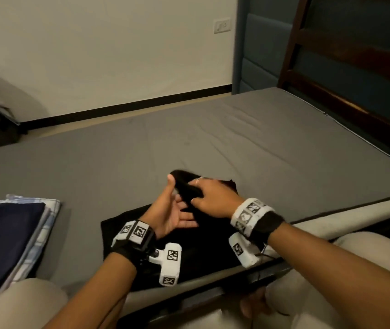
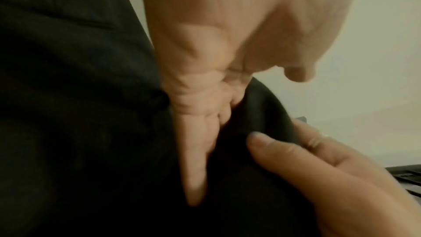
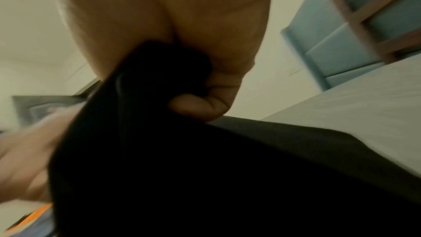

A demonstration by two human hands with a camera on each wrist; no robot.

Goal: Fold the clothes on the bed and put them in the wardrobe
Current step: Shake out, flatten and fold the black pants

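Observation:
A black garment (image 1: 201,248) lies partly folded on the grey bed (image 1: 248,138), close to its near edge. My right hand (image 1: 213,198) grips a raised fold of it, fingers curled round the cloth (image 3: 205,177), thumb (image 3: 196,105) pressed in. My left hand (image 1: 177,210) is beside it, palm turned to the right, fingers straight under the lifted fold and thumb up against the fabric. In the left wrist view my straight fingers (image 2: 196,168) lie along the black cloth (image 2: 68,96), and the right hand (image 2: 318,168) pinches the fold.
A stack of folded clothes (image 1: 6,233), navy on top of blue plaid, sits on the bed at my left. A dark wooden headboard (image 1: 355,79) stands at the right. My knees in beige trousers (image 1: 367,269) press against the bed's near edge.

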